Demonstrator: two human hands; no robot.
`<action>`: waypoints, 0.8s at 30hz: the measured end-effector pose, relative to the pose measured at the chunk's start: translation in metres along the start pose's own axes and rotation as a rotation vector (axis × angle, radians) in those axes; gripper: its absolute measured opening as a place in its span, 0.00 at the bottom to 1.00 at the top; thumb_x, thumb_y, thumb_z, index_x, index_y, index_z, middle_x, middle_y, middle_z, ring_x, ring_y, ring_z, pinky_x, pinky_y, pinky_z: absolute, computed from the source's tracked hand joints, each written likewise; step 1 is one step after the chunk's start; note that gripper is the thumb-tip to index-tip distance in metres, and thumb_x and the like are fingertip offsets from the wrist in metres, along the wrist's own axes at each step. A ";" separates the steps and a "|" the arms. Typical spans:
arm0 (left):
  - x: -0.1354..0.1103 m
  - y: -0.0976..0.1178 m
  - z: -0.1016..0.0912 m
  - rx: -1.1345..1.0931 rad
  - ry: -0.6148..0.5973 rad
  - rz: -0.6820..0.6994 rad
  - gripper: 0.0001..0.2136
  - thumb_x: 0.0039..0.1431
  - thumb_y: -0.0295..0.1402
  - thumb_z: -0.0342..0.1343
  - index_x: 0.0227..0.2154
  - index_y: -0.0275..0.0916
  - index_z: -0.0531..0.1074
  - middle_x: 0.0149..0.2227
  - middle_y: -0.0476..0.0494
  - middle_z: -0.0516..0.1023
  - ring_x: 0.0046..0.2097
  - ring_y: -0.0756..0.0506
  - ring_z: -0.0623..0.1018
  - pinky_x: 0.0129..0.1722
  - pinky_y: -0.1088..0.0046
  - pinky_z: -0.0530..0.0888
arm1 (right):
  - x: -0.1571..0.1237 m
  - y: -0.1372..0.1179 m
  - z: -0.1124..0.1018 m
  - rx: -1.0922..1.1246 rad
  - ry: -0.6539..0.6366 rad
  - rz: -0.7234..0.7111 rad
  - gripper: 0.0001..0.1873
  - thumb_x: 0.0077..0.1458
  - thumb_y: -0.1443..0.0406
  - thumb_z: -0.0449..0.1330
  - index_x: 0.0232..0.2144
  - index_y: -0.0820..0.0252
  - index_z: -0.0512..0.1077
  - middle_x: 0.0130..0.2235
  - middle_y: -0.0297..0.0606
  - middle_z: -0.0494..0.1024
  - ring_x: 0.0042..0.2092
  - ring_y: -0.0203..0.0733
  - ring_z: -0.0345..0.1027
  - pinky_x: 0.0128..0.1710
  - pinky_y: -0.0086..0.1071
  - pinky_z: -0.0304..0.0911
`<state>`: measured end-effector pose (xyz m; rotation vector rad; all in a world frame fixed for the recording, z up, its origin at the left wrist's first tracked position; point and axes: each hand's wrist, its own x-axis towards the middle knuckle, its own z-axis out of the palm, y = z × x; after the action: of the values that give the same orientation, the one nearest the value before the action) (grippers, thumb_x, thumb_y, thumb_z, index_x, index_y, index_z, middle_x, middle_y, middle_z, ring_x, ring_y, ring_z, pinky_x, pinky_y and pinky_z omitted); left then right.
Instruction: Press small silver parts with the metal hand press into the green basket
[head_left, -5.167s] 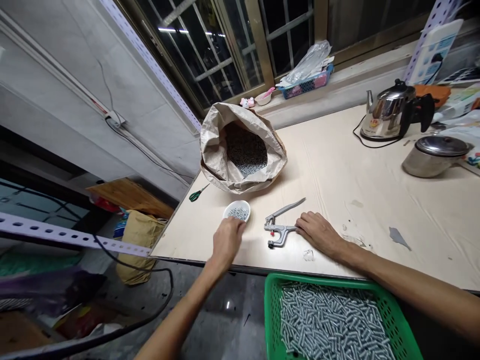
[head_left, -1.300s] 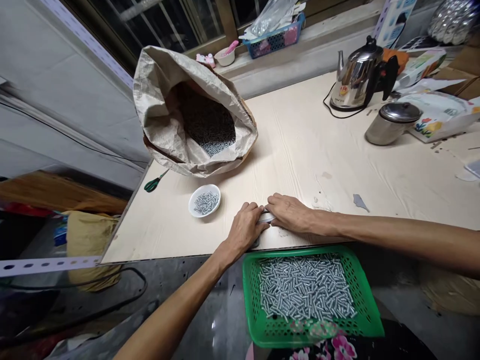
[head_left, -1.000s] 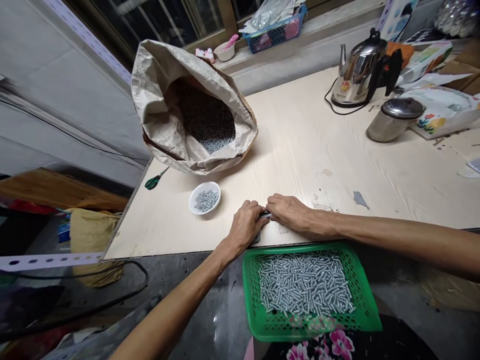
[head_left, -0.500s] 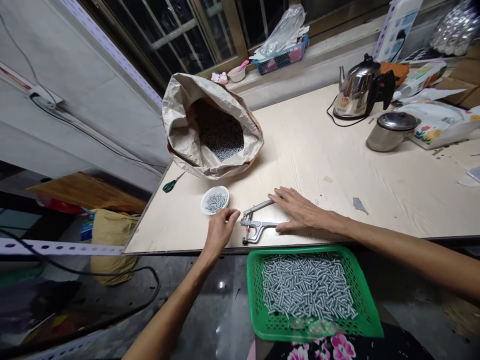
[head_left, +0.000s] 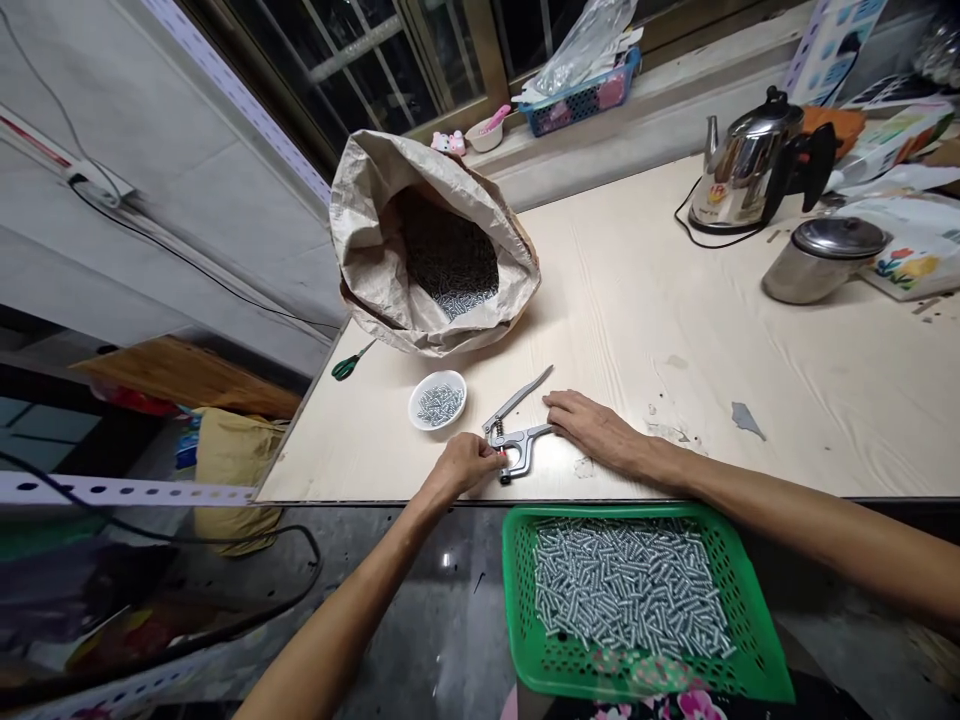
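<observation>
Grey metal press pliers [head_left: 517, 428] lie on the pale wooden table [head_left: 675, 300], handles spread apart. My left hand [head_left: 463, 464] is pinched at the pliers' jaw, fingertips closed on something too small to make out. My right hand [head_left: 591, 428] lies flat on the table with its fingertips on the end of the lower handle. A small white bowl [head_left: 437, 398] of little metal pieces sits just left of the pliers. Below the table edge, a green basket [head_left: 645, 600] holds many small silvery cylinders.
An open paper sack [head_left: 427, 250] of metal parts stands at the back left, green-handled scissors [head_left: 351, 362] beside it. A steel kettle [head_left: 757, 160] and a lidded steel pot [head_left: 821, 258] stand at the right. A blue basket [head_left: 581, 88] rests on the windowsill.
Both hands covered the pliers a second ago. Then the right hand spread flat while the left moved toward the bowl. Now the left hand has come back pinched at the pliers' jaw.
</observation>
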<state>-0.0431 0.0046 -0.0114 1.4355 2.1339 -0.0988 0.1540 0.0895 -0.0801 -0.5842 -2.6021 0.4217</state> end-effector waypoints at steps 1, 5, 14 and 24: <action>-0.003 0.003 0.002 0.063 0.050 0.008 0.13 0.51 0.36 0.56 0.15 0.36 0.68 0.17 0.49 0.65 0.24 0.49 0.67 0.25 0.72 0.55 | -0.001 -0.002 0.000 -0.032 0.003 -0.019 0.10 0.63 0.71 0.46 0.37 0.60 0.67 0.47 0.43 0.70 0.49 0.43 0.61 0.50 0.40 0.57; -0.013 0.008 0.006 0.159 0.238 0.048 0.09 0.54 0.30 0.53 0.21 0.35 0.72 0.28 0.40 0.73 0.34 0.44 0.73 0.29 0.72 0.63 | -0.004 -0.010 -0.002 -0.243 0.011 -0.029 0.15 0.62 0.74 0.43 0.33 0.61 0.69 0.34 0.40 0.72 0.37 0.43 0.60 0.42 0.39 0.53; -0.014 -0.039 -0.019 -1.107 -0.247 -0.205 0.16 0.40 0.39 0.68 0.29 0.32 0.73 0.25 0.50 0.72 0.23 0.58 0.64 0.23 0.81 0.65 | -0.005 -0.002 0.001 -0.426 0.056 0.022 0.15 0.62 0.73 0.45 0.30 0.61 0.69 0.29 0.39 0.70 0.33 0.43 0.55 0.35 0.37 0.44; -0.036 -0.016 -0.010 -1.016 -0.195 -0.046 0.20 0.42 0.47 0.63 0.31 0.34 0.75 0.27 0.47 0.74 0.24 0.55 0.66 0.24 0.78 0.65 | -0.004 -0.002 0.000 -0.372 0.033 0.045 0.16 0.62 0.72 0.43 0.31 0.60 0.69 0.31 0.41 0.71 0.34 0.44 0.55 0.35 0.39 0.45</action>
<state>-0.0518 -0.0286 0.0105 0.7214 1.6266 0.6986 0.1567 0.0855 -0.0811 -0.7641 -2.6548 -0.0636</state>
